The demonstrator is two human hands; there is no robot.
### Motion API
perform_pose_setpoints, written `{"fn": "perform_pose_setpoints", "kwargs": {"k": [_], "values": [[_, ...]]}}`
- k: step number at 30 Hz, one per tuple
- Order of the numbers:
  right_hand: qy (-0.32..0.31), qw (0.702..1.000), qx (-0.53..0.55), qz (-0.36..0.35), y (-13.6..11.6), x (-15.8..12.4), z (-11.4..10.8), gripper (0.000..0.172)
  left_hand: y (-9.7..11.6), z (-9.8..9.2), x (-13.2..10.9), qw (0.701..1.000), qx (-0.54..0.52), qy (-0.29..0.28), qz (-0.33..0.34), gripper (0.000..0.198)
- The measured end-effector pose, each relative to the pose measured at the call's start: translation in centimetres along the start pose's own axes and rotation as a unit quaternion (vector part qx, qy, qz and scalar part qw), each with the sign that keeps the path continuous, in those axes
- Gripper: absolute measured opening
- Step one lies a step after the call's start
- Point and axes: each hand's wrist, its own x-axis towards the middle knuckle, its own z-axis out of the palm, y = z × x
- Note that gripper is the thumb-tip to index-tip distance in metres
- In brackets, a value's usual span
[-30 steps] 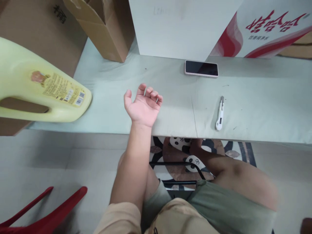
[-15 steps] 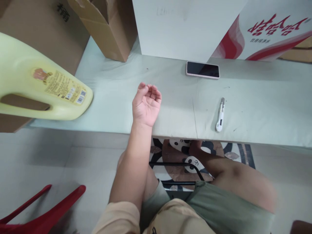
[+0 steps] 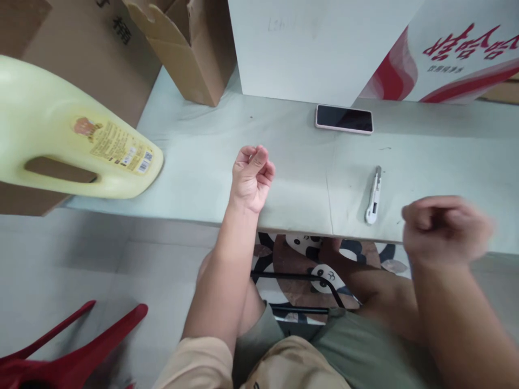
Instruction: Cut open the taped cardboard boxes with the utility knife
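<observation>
My left hand (image 3: 253,177) is held palm up over the near side of the cloth-covered table (image 3: 292,178). Its thumb presses against the curled fingers, and nothing shows between them. On the right, my right hand (image 3: 446,229) is over the table's front edge, smeared by motion. Its fingers are curled into a loose fist with no object visible in it. A white utility knife (image 3: 373,197) lies between my hands, closer to the right one, with its tip pointing away from me. Farther back, a phone (image 3: 344,119) with a dark screen lies flat.
A big yellow jug (image 3: 101,146) stands at the left, in front of a large cardboard box (image 3: 109,59). An open carton (image 3: 194,65), a white box (image 3: 304,54) and a red-and-white printed box (image 3: 438,67) line the back. A red stool (image 3: 81,346) is on the floor at lower left.
My right hand has come into view from the right. The left thumb has closed over onto its fingers. The whole view has shifted slightly; knife and phone lie as before.
</observation>
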Motion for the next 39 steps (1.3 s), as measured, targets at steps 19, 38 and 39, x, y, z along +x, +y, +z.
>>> {"fn": "perform_pose_setpoints", "kwargs": {"k": [19, 38, 39], "values": [[-0.145, 0.988, -0.025, 0.054, 3.6, -2.4, 2.4, 0.026, -2.2, 0.3, 0.2, 0.998, 0.061, -0.025, -0.001, 0.026], [-0.178, 0.979, -0.099, -0.005, 3.0, -2.7, 3.3, 0.026, -2.8, 0.8, 0.2, 0.997, 0.062, -0.041, -0.024, 0.038], [-0.168, 0.981, -0.100, -0.003, 3.1, -2.7, 3.3, 0.025, -2.8, 0.8, 0.1, 0.997, 0.063, -0.041, -0.024, 0.036]]}}
